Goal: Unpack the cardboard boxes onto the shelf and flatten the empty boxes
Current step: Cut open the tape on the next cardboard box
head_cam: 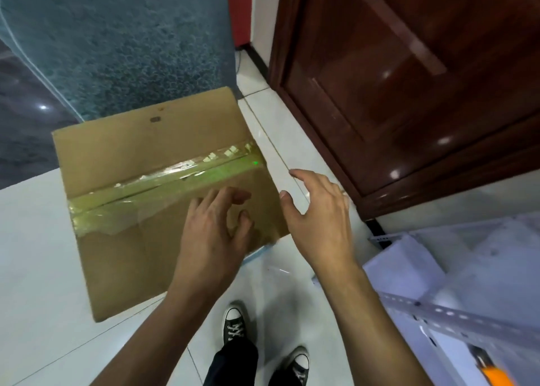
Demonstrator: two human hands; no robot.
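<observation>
A flattened cardboard box [140, 181], brown with a strip of yellowed tape [163, 181] across it, lies on the white tile floor [35, 239]. The left hand [213, 233] covers its near right part, grip loose, fingers bent; contact unclear. The right hand [318, 213] hovers beside its edge, grip wide.

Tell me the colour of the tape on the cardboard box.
Yellowish, shiny tape across the box; head view.
</observation>
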